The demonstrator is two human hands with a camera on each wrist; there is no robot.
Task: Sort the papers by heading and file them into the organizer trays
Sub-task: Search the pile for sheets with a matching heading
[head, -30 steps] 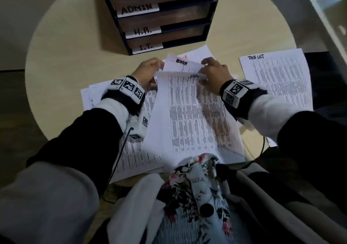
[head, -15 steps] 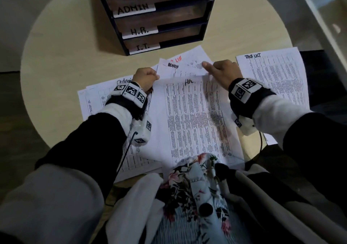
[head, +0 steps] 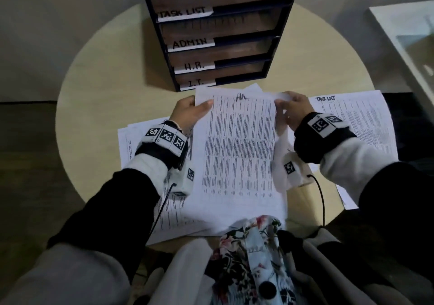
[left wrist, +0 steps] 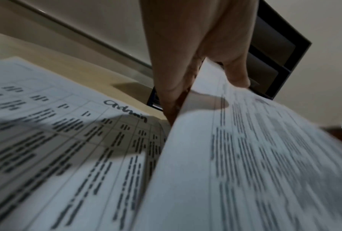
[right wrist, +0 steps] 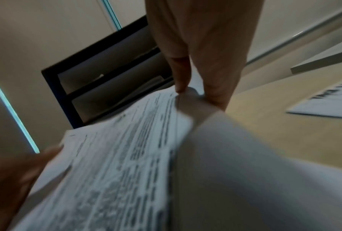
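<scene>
Both hands holding HR sheets [head: 237, 145] lifted above table [head: 98, 98], near organizer [head: 218, 37]. Left hand [head: 187, 113] pinching far left edge, thumb on top; right hand [head: 292, 110] pinching far right corner. Heading "HR" showing at far edge, so step is likely filing into H.R. tray [head: 239, 66], third label down. Keeping sheets level and tight, far edge leading straight into slot, not into I.T. tray [head: 242, 79] below. Admin pile [left wrist: 71, 125] lying at left, task list pile [head: 352, 119] at right, both waiting.
</scene>
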